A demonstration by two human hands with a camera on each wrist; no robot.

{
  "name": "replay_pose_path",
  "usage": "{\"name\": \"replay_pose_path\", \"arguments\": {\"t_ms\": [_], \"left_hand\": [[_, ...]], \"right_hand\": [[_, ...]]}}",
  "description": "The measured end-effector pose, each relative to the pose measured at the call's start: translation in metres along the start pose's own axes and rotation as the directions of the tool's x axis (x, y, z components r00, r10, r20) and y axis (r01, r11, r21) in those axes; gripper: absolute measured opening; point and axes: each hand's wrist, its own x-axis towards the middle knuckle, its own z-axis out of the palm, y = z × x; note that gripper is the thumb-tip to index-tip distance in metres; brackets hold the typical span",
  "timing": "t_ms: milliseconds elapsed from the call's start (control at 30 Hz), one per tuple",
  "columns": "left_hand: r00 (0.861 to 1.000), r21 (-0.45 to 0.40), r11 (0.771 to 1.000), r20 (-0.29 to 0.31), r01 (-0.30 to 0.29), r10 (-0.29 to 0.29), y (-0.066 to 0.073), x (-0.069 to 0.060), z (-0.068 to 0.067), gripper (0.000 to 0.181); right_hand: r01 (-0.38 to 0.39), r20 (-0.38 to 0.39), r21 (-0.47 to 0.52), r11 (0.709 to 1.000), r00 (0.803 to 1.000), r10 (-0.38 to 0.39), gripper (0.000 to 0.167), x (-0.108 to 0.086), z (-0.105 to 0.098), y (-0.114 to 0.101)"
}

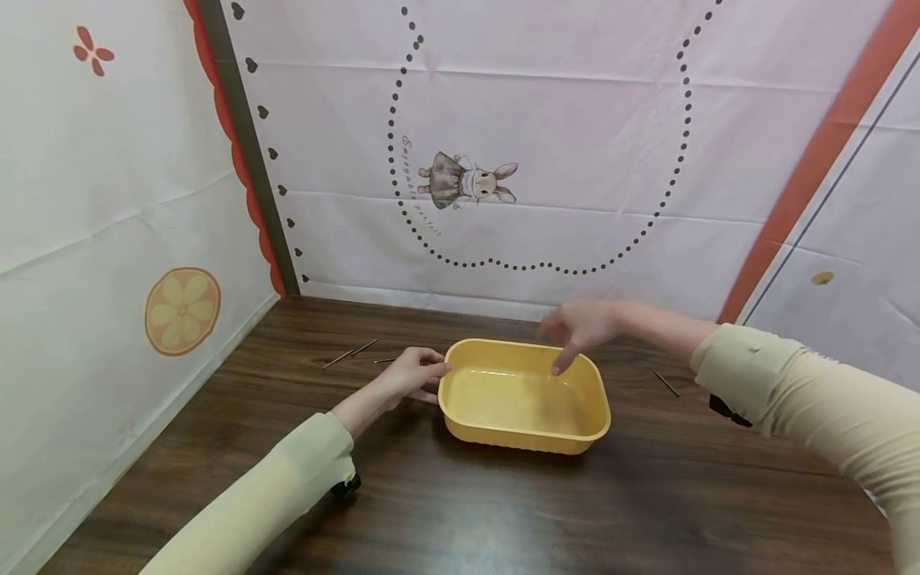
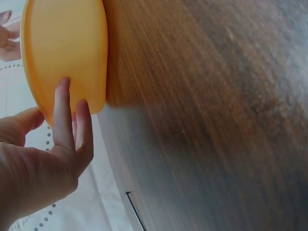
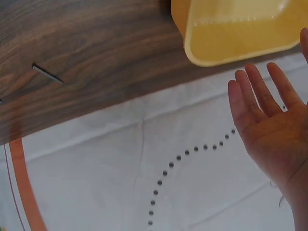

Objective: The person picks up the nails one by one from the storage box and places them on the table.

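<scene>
A yellow plastic basin with rounded corners sits on the wooden table, and its visible inside holds nothing. At its left end, my left hand grips the rim, thumb at the edge and fingers against the outer wall; the left wrist view shows this hand close up. Above the far right part of the basin hovers my right hand, slightly blurred, thumb pointing down over the inside. Its fingers are spread and rather straight in the right wrist view, where the hand holds nothing.
Thin metal nails lie left of the basin, one partly behind my left hand. Another nail lies to the right on the dark wooden table. A printed white cloth hangs behind and at both sides.
</scene>
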Motion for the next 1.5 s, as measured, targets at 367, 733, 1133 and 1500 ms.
{"name": "replay_pose_path", "arguments": {"t_ms": [367, 733, 1133, 1500], "left_hand": [[1.000, 0.008, 1.000, -0.008, 0.009, -0.008, 0.000, -0.001, 0.001, 0.040], [1.000, -0.009, 1.000, -0.007, 0.026, -0.026, 0.001, 0.000, 0.001, 0.039], [1.000, 0.010, 1.000, 0.000, 0.028, -0.028, 0.001, -0.002, 0.001, 0.040], [1.000, 0.011, 1.000, 0.003, 0.021, -0.021, 0.002, -0.003, 0.002, 0.042]], "right_hand": [[0.001, 0.081, 0.067, 0.998, 0.997, -0.006, 0.064, 0.009, 0.051, -0.007], [0.095, 0.040, 0.164, 0.982, 0.994, -0.103, 0.035, 0.016, 0.091, -0.014], [0.199, -0.009, 0.142, 0.970, 0.980, -0.199, 0.024, 0.019, 0.108, -0.016], [0.231, -0.039, 0.096, 0.968, 0.973, -0.228, 0.021, 0.020, 0.113, -0.020]]}}
